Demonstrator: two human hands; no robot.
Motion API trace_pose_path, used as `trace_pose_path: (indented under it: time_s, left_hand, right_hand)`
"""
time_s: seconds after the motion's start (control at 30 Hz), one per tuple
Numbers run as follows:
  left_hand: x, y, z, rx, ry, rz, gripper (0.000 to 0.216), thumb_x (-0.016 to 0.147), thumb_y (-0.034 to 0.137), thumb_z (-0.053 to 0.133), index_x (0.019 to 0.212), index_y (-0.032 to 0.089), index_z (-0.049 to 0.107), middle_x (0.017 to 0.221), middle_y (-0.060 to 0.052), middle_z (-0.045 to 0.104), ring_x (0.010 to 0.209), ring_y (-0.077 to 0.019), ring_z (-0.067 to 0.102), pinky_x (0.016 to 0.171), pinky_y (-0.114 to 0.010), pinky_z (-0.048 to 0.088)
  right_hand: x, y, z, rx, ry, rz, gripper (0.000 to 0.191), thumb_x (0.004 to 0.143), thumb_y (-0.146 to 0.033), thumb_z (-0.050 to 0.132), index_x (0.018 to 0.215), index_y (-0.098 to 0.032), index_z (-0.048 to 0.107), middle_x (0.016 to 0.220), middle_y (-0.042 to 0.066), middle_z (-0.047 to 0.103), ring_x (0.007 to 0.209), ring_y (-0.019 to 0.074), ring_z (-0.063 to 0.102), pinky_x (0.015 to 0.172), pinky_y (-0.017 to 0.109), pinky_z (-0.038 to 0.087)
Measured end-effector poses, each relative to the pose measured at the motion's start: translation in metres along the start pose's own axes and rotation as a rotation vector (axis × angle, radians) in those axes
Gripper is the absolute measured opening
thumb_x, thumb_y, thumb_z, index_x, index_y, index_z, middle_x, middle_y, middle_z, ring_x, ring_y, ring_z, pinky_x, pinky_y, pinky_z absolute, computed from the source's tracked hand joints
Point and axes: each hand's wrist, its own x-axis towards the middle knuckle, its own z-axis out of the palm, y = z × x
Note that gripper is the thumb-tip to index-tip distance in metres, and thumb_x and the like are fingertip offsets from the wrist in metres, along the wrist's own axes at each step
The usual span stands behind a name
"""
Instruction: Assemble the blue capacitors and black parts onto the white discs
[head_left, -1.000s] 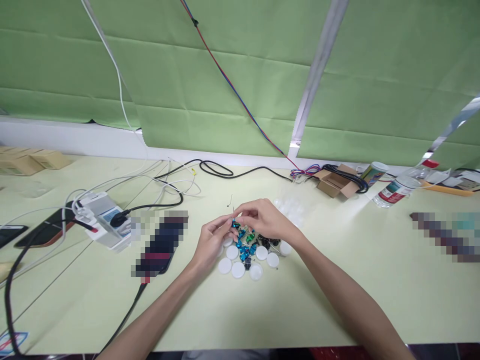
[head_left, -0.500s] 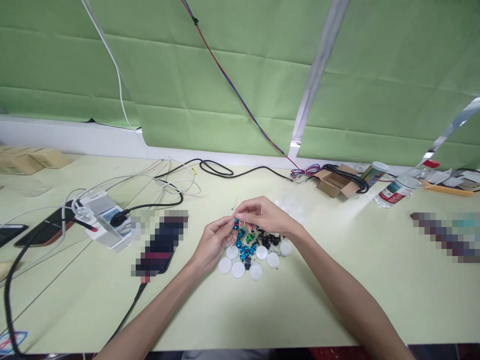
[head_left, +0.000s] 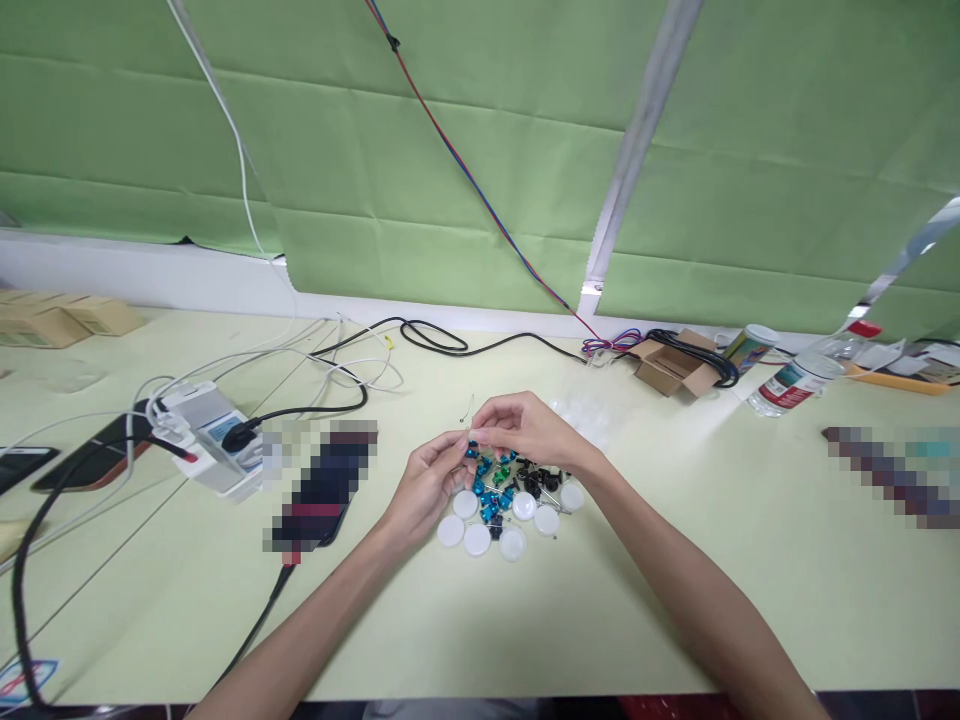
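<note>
My left hand (head_left: 431, 480) and my right hand (head_left: 517, 430) meet fingertip to fingertip at mid-table, both closed in a pinch. Whatever is between the fingers is too small and covered to name; a small blue part (head_left: 472, 451) shows just under them. A thin bent wire (head_left: 468, 410) shows just beyond the fingertips. Below the hands lies a pile of small shiny blue parts (head_left: 491, 500), a green part (head_left: 504, 475), black parts (head_left: 534, 480) and thin metal pins. Several white round discs (head_left: 476, 540) lie around the pile's near side.
Left of the hands are a pixelated phone (head_left: 322, 490) on a cable and a white box (head_left: 214, 440) among tangled cords. At the back right stand an open cardboard box (head_left: 675, 368), a can (head_left: 750, 348) and a bottle (head_left: 795, 385). Clear plastic pieces (head_left: 585, 415) lie behind my right hand.
Both hands stay pinched together in nearly the same place, with only a slight shift of the fingertips. Less blue shows at the fingertips now. The pile looks the same.
</note>
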Motion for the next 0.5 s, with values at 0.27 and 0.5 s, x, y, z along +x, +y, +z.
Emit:
trace_pose_path:
  time_s: [0.27, 0.5]
  left_hand:
    - [0.0009, -0.0016, 0.0001, -0.034, 0.033, -0.001, 0.023, 0.076, 0.03, 0.076, 0.091, 0.013, 0.072, 0.068, -0.001, 0.062, 0.055, -0.0065, 0.053, 0.053, -0.017, 0.045]
    - [0.0021, -0.0018, -0.0009, -0.104, 0.006, -0.04, 0.021, 0.077, 0.027, 0.076, 0.091, 0.012, 0.072, 0.075, -0.003, 0.064, 0.061, -0.0068, 0.058, 0.056, -0.016, 0.049]
  right_hand:
    - [0.0017, 0.0031, 0.0025, -0.019, 0.047, -0.031, 0.034, 0.075, -0.046, 0.074, 0.083, -0.014, 0.066, 0.07, 0.001, 0.065, 0.058, 0.0101, 0.056, 0.057, 0.024, 0.047]
    - [0.0023, 0.0036, 0.003, -0.046, 0.072, -0.06, 0.033, 0.076, -0.046, 0.072, 0.078, -0.014, 0.064, 0.067, 0.001, 0.065, 0.055, 0.0096, 0.054, 0.055, 0.024, 0.045]
